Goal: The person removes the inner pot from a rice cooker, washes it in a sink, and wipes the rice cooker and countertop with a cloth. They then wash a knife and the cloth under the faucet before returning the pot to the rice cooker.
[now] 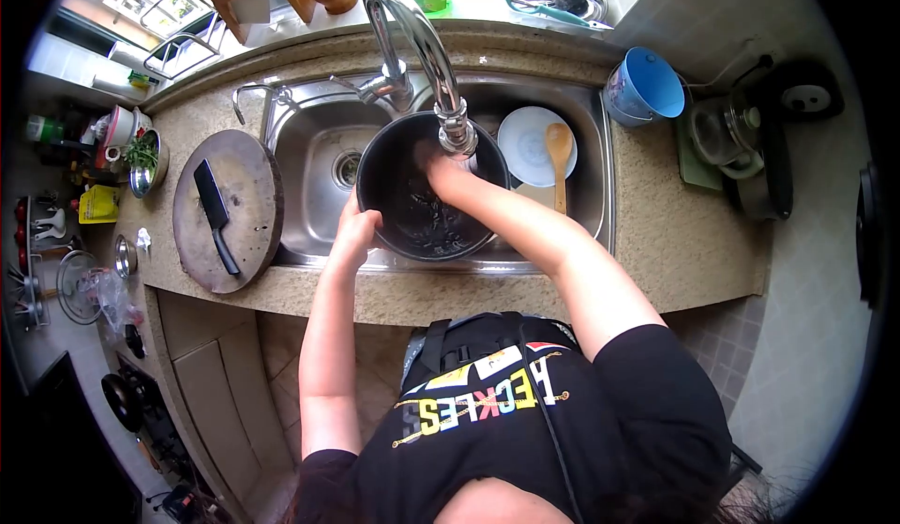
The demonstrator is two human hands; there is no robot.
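Observation:
A dark round pot (pixel 394 207) is held over the double sink, beneath the chrome faucet (pixel 424 32). Water runs from the spout and wets the inside of the pot. My left hand (pixel 356 232) grips the pot's left rim, with the thumb on the edge. My right hand (pixel 441 168) reaches down inside the pot under the spout; motion smears its fingers and the spout partly covers it. In the right basin lie a white plate (pixel 525 154) and a wooden spatula (pixel 560 154).
A cleaver (pixel 214 207) lies on the round chopping board (pixel 187 243) to the left of the sink (pixel 305 163). On the right counter stand a blue bucket (pixel 647 88) and a glass kettle (pixel 722 135). A bowl of greens (pixel 143 172) is at far left.

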